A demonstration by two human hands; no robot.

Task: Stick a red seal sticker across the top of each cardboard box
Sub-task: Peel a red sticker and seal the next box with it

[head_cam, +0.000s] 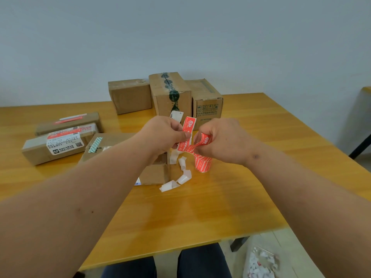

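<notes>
Pale grey wall backs a glossy honey-coloured wooden table (230,197), with brown corrugated cardboard boxes grouped from nine to twelve o'clock.

Just above table centre, the left hand (162,135) pinches a red printed paper seal sticker (187,131) between thumb and curled fingers. The right hand (218,141), fingers curled, grips the looping red sticker strip (203,142) leading down to the small red sticker roll (202,164) standing on the table beneath it.

Peeling looks like the step in hand. It would go best slowly, at a shallow angle, with fingertips on the sticker's edges so the adhesive stays clean and the thin paper neither tears nor curls onto itself.

A limp chain of glossy white backing paper (181,177) trails toward six o'clock. The flat brown box beside the left forearm (112,145) looks unsealed; two flat boxes at nine o'clock (66,135) already carry red strips.
</notes>
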